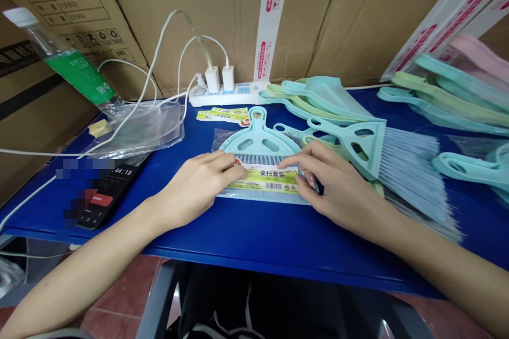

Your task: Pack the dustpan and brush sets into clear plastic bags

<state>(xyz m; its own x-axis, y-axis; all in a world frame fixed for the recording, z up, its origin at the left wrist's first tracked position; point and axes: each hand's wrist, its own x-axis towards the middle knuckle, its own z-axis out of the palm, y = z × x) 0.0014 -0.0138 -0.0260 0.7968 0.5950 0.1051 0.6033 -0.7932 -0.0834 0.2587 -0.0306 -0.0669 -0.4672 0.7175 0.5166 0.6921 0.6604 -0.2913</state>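
A light teal brush and dustpan set (258, 137) lies flat in a clear bag on the blue table, its handle toward the back. Across its lower part is a yellow-green and white label (274, 177) with Chinese characters. My left hand (201, 183) rests on the left edge of the label, fingers bent and bunched; what its fingertips hold, if anything, is hidden. At the label's right side, my right hand (332, 185) has its fingers apart and curved, touching or just above the bag.
Loose brushes (413, 169) and stacked dustpans (330, 98) lie to the right, with more wrapped sets (449, 90) beyond. Spare labels (222, 115) and a power strip (242, 94) are behind. At left are a phone (115, 190), plastic bags (139, 127), cables and a tilted bottle (75, 71).
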